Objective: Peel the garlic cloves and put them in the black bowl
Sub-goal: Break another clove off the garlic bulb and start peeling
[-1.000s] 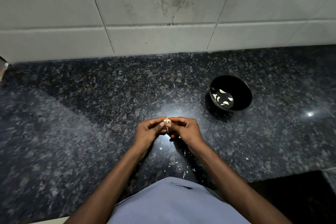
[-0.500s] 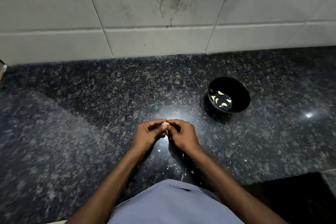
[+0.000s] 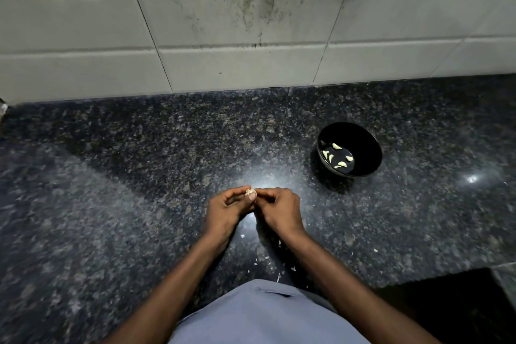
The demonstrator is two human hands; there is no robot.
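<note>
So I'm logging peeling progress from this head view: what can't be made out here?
- Garlic clove: mostly hidden by the fingertips of the left hand and right hand; how much skin remains cannot be told.
- Peeled cloves in the black bowl: small and overlapping; exact count uncertain.
- Object at the left edge: cut off.

I see the wearer from above, bottom centre of frame | two bare forearms, no sleeves reaching the wrists | left hand [image 3: 227, 211] and right hand [image 3: 280, 211] without rings, watch or gloves | pale blue-grey shirt [image 3: 259, 315] with a small dark seam line
</note>
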